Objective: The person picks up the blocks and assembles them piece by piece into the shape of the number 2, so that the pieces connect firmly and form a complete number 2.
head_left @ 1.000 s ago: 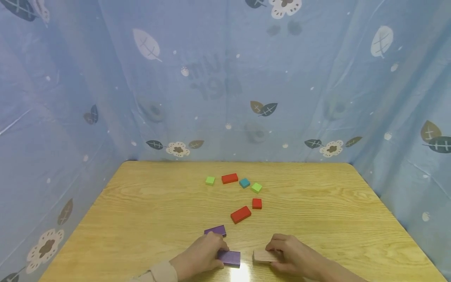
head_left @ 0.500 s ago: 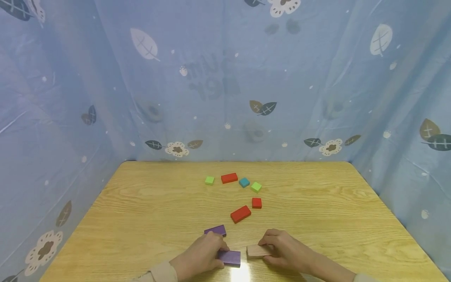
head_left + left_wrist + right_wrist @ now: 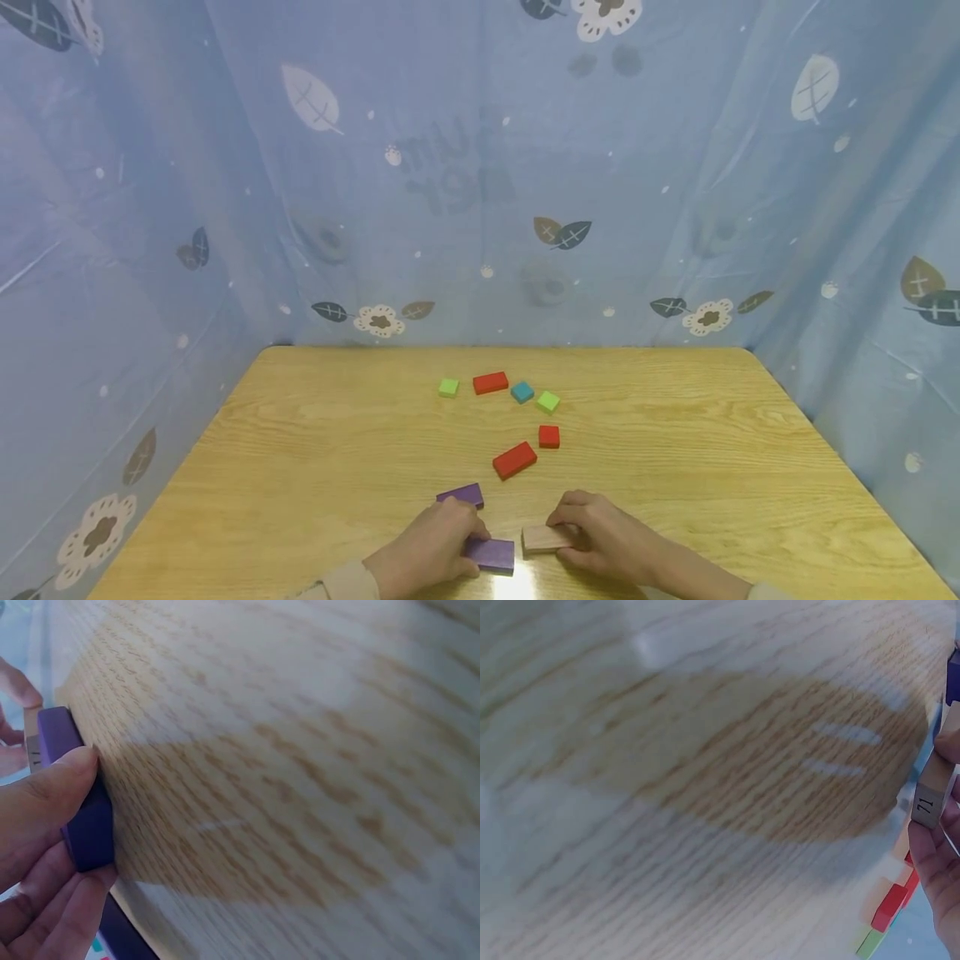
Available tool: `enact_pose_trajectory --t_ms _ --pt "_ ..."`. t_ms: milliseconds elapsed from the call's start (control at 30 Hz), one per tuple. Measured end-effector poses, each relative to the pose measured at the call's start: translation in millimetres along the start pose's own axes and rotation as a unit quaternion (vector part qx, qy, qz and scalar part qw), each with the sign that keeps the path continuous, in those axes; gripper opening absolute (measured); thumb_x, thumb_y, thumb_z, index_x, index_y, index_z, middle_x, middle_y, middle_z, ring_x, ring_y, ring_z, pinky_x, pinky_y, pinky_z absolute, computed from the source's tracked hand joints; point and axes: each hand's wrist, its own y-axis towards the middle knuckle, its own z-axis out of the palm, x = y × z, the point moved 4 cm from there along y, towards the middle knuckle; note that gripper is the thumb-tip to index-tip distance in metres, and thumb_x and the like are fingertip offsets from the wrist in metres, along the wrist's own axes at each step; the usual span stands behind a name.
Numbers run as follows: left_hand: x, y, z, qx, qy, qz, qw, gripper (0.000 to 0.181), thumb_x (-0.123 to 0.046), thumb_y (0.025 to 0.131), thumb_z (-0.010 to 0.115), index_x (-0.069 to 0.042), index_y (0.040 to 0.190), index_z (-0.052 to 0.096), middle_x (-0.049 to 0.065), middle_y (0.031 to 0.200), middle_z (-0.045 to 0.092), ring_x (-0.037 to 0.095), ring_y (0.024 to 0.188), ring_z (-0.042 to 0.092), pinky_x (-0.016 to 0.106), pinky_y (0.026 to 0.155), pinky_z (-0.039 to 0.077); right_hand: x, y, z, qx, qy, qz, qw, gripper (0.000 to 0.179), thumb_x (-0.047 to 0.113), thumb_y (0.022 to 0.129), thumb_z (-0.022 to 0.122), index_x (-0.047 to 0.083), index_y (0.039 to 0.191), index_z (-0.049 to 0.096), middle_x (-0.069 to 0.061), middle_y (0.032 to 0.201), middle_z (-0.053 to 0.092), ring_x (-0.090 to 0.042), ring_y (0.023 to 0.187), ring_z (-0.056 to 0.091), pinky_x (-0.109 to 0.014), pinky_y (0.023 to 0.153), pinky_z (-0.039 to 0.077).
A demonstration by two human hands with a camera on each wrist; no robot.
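My left hand [image 3: 431, 546] pinches a purple rectangular block [image 3: 491, 556] near the table's front edge. In the left wrist view its thumb and fingers grip the sides of that purple block [image 3: 91, 825]. My right hand [image 3: 609, 540] holds a plain wooden block [image 3: 538, 539] by its right part. A small gap separates the two held blocks in the head view. The right wrist view shows "71" printed on the end of the wooden block [image 3: 935, 784]. Just beyond my left hand lies a second purple block [image 3: 463, 495], partly covered by the fingers.
Farther back on the wooden table [image 3: 322, 442] are a red block [image 3: 514, 460], a red square [image 3: 549, 437], another long red block [image 3: 491, 383], a blue square [image 3: 522, 392] and two green squares [image 3: 548, 402]. A blue patterned curtain [image 3: 450, 183] surrounds the table.
My right hand has slid left with the wooden block, narrowing the gap to the purple one, and is nearly still over the last half second. The left hand keeps its place.
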Motion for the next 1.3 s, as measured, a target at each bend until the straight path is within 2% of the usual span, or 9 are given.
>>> enact_pose_trajectory --t_ms 133,333,567,700,933,1067,1300 --pt "-0.8 0.6 0.0 0.010 -0.004 -0.013 0.9999 0.028 -0.019 0.068 0.086 -0.011 0.093 0.077 -0.011 0.081 0.070 -0.006 0.067 0.053 0.012 0.061 0.045 2.1 -0.1 1.3 -0.004 -0.002 -0.005 1.0000 0.018 0.017 0.084 0.073 0.008 0.099 0.069 0.005 0.096 0.063 0.001 0.085 0.054 -0.015 0.071 0.048" --pt "-0.3 0.6 0.4 0.013 -0.001 -0.013 0.9998 0.028 -0.017 0.068 0.087 -0.011 0.093 0.077 -0.009 0.082 0.071 -0.005 0.068 0.055 0.013 0.061 0.046 5.3 1.4 4.4 -0.002 -0.001 -0.013 0.9999 0.019 0.019 0.085 0.072 0.008 0.099 0.069 0.004 0.097 0.064 -0.002 0.088 0.057 -0.017 0.073 0.050" --pt "-0.8 1.7 2.7 0.018 0.000 -0.012 0.9998 0.026 -0.017 0.068 0.086 -0.012 0.092 0.077 -0.012 0.079 0.068 -0.006 0.062 0.049 0.012 0.059 0.043 7.1 3.3 9.3 0.008 -0.003 -0.015 0.9998 0.019 0.017 0.083 0.072 0.008 0.100 0.070 0.005 0.097 0.063 -0.001 0.089 0.056 -0.017 0.074 0.048" --pt "-1.1 1.0 1.9 0.016 0.005 -0.011 0.9998 0.026 -0.018 0.068 0.086 -0.012 0.092 0.077 -0.012 0.079 0.068 -0.005 0.063 0.049 0.013 0.059 0.044 7.1 5.0 10.5 0.008 0.001 -0.027 0.9996 0.019 0.015 0.083 0.071 0.007 0.100 0.070 0.005 0.097 0.063 0.000 0.088 0.055 -0.015 0.073 0.047" --pt "0.1 -0.3 1.4 0.010 0.005 -0.012 0.9999 0.026 -0.017 0.067 0.087 -0.012 0.091 0.077 -0.012 0.078 0.068 -0.005 0.064 0.052 0.014 0.059 0.045 10.8 16.0 13.2 0.000 0.019 -0.055 0.9983 0.021 0.015 0.083 0.074 0.005 0.102 0.072 0.002 0.096 0.068 -0.003 0.089 0.059 -0.012 0.074 0.046" --pt "1.3 -1.1 2.7 0.003 0.002 -0.005 1.0000 0.022 -0.016 0.067 0.087 -0.012 0.086 0.077 -0.015 0.071 0.063 -0.005 0.059 0.046 0.013 0.055 0.042 15.9 25.0 20.2 0.011 0.044 -0.052 0.9976 0.026 0.019 0.086 0.072 0.003 0.106 0.071 0.000 0.100 0.070 -0.005 0.093 0.061 -0.015 0.077 0.047" --pt "-0.2 0.6 2.8 0.003 -0.003 -0.004 1.0000 0.020 -0.015 0.067 0.086 -0.013 0.085 0.077 -0.019 0.066 0.056 -0.004 0.056 0.041 0.013 0.052 0.037 21.9 36.2 27.6 0.031 0.052 -0.035 0.9975 0.031 0.026 0.086 0.070 0.006 0.110 0.070 0.004 0.104 0.070 -0.001 0.095 0.059 -0.017 0.079 0.047"
